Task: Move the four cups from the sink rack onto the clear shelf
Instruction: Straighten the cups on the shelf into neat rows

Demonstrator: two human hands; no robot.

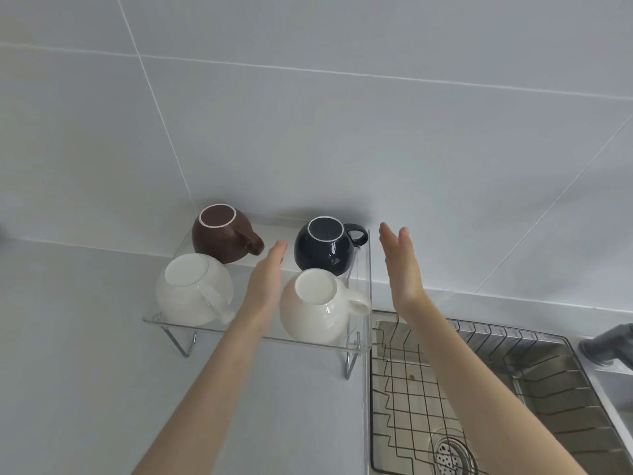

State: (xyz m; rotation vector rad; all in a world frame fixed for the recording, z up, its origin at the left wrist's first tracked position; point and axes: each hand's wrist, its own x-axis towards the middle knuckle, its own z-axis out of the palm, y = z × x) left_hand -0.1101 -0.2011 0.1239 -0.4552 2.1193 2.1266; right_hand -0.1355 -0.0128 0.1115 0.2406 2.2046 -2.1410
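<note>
Both forearms reach in; left hand and right hand flat, empty; four cups on clear shelf, rack bare, task looks done, just withdraw.

Left hand: flat, fingers straight and together, empty, palm facing right, above the clear shelf. Right hand: flat, fingers extended, empty, palm facing left, just past the shelf's right end. Both forearms bare, reaching forward.

Four cups — upside-down on clear shelf.
</note>
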